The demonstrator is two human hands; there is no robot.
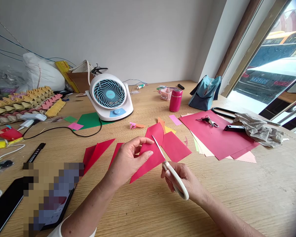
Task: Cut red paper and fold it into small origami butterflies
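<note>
A piece of red paper [148,161] is pinched between the thumb and fingers of my left hand [129,159], held above the wooden table. My right hand [181,177] grips white-handled scissors [175,179], their blades pointing up and left across the paper's right edge. The upper blade lies over the paper; the lower one is hidden behind it. Just beyond, a red paper square [176,147] lies flat, with orange paper [161,122] and yellow paper [169,129] scraps behind it. Left of my left hand lies a folded red sheet [98,154].
A white fan [108,95] stands at the back, its cable looping left. Stacked coloured sheets [212,131] with keys [207,121] on top lie to the right. A pink canister [175,100] and blue bag [205,93] stand behind. Phones [7,204] and a black marker [34,155] lie left.
</note>
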